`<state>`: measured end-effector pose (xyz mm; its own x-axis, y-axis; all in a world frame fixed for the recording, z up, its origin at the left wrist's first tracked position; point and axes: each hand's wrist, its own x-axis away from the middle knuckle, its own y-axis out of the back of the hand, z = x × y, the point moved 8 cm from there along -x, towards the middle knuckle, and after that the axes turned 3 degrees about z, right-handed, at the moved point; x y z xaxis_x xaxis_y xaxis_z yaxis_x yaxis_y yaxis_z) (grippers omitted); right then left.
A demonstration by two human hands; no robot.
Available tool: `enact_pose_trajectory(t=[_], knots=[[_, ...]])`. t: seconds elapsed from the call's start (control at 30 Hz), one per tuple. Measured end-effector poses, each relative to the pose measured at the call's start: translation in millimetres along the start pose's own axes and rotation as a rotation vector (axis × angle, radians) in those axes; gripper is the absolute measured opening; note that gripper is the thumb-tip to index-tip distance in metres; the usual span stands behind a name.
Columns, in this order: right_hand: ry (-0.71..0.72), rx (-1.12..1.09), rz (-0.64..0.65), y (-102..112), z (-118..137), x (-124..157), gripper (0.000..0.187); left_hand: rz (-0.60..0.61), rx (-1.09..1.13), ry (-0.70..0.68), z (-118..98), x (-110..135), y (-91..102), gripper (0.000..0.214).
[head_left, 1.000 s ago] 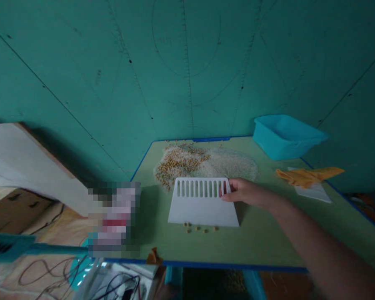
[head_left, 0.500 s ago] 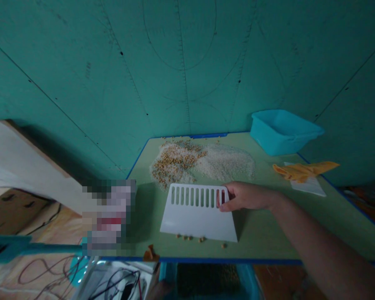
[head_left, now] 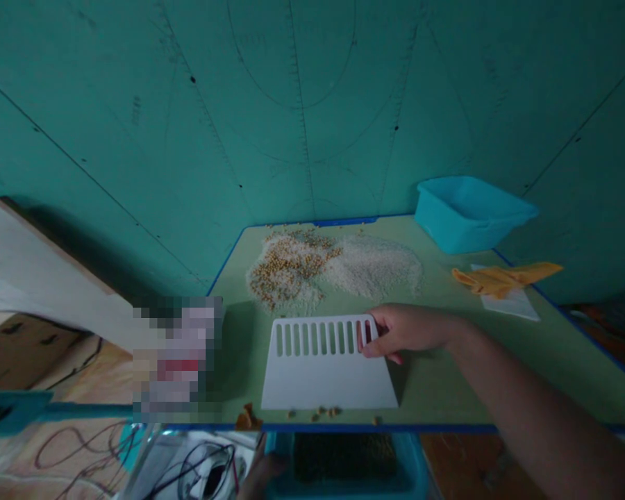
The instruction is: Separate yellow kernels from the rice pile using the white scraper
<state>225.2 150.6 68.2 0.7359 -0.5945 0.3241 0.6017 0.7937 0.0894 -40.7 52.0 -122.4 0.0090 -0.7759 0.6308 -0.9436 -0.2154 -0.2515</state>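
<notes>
My right hand (head_left: 398,332) grips the right end of a white slotted plastic scraper (head_left: 328,382), thumb in front and fingers behind. The scraper leans on the table, its long lower edge near the table's front edge. Several tan beans (head_left: 333,412) lie along that lower edge. Farther back is a pile of tan beans mixed with white grains (head_left: 286,267), joined to a heap of white rice-like grains (head_left: 375,267). Below the table front, my left hand (head_left: 264,473), dim and partly hidden, closes on the left rim of a blue tub (head_left: 415,472) with dark contents and some beans.
An empty-looking turquoise basin (head_left: 463,222) stands at the table's back right. An orange cloth (head_left: 505,279) lies over a white sheet (head_left: 515,304). An orange scrap (head_left: 248,418) sits at the front edge. A blurred box (head_left: 185,361) is at left; cables (head_left: 208,465) lie below.
My right hand has drawn the scraper toward the table's front edge, and the beans before it have moved closer to that edge. The view has shifted slightly.
</notes>
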Motion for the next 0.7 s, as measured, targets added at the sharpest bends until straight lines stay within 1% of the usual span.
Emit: enact_pose_trajectory(t=[0.13, 0.2, 0.3, 0.33, 0.37, 0.43, 0.5, 0.6, 0.7], knots=[[-0.008, -0.031, 0.055, -6.4, -0.6, 0.1, 0.015, -0.007, -0.078, 0.063, -3.2, 0.3, -8.1, 0.024], [-0.018, -0.054, 0.067, -8.0, -0.4, 1.0, 0.014, -0.021, -0.081, 0.071, -4.9, 5.1, -12.7, 0.026], [-0.049, -0.049, 0.084, -9.9, -0.5, 3.0, 0.012, -0.046, -0.037, 0.062, -8.5, 27.6, -25.8, 0.031], [-0.061, -0.039, 0.095, -10.7, -0.8, 3.7, 0.011, -0.05, 0.031, 0.045, -11.3, 37.9, -32.3, 0.033], [-0.07, -0.027, 0.103, -11.2, -1.1, 4.1, 0.01, -0.031, 0.092, 0.037, -14.0, 48.1, -40.8, 0.033], [-0.075, -0.004, 0.113, -11.3, -1.4, 4.5, 0.01, 0.013, 0.163, 0.077, -16.3, 65.5, -57.3, 0.026], [-0.071, 0.013, 0.12, -11.3, -1.5, 4.3, 0.01, 0.041, 0.219, 0.092, -20.1, 74.8, -67.9, 0.022], [-0.064, 0.022, 0.13, -12.1, -1.2, 4.0, 0.01, 0.076, 0.24, 0.081, -24.5, 75.0, -72.8, 0.017], [-0.064, 0.001, 0.133, -13.2, -0.4, 4.2, 0.01, 0.087, 0.226, 0.075, -24.8, 71.2, -70.5, 0.017]])
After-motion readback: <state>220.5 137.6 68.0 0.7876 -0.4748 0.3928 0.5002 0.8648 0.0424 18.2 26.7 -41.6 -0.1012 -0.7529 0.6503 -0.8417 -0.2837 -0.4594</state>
